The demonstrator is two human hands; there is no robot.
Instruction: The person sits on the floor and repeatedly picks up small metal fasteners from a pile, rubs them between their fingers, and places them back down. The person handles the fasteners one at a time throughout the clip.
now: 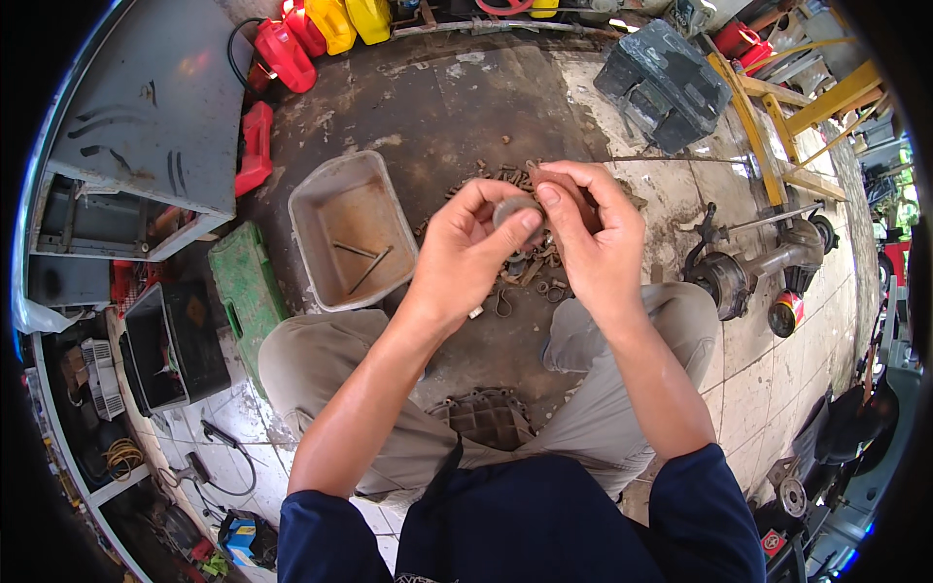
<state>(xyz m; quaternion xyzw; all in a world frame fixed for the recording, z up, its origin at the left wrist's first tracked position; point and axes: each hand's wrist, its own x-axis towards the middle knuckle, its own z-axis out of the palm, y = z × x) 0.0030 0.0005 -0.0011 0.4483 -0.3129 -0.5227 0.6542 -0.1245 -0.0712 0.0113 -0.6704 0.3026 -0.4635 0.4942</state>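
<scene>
My left hand is closed around a small round grey metal part, with the thumb across its face. Close beside it, my right hand pinches a reddish-brown piece that looks like a folded sheet of sandpaper. The two hands nearly meet, and the fingers partly hide both things. Below them on the floor lies a heap of rusty bolts and small metal parts. Left of the heap stands a grey plastic tub with two thin metal rods inside.
A green case and a black crate lie at left, below a grey metal cabinet. Red and yellow jerrycans line the back. A black toolbox stands far right, and an axle-like assembly lies nearer.
</scene>
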